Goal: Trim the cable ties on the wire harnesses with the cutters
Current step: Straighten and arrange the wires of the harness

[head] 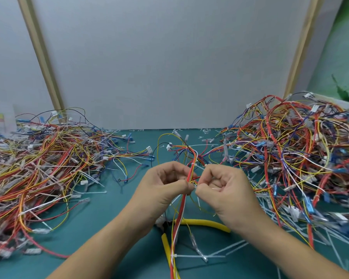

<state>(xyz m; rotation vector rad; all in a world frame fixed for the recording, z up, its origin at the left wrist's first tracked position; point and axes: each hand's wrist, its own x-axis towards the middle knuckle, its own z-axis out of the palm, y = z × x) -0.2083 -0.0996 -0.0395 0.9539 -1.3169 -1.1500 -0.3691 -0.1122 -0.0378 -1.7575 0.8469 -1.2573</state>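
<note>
Left hand [165,185] and right hand [224,187] both pinch one harness [191,170] between them. Cutters [206,222] lie unheld just below the wrists. Its tie [181,256] is untrimmed, and with the left pile [38,168] and right pile [300,158] there's plenty left, I reckon.

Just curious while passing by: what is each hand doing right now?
Left hand: grips the red-and-yellow wire bundle.
Right hand: pinches its white plastic cable tie.

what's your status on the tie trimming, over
Left hand and right hand both pinching the red-orange-white wire harness. Yellow-handled cutters lie unheld on the green mat beneath the wrists. Tangled wire piles left, right.
</note>
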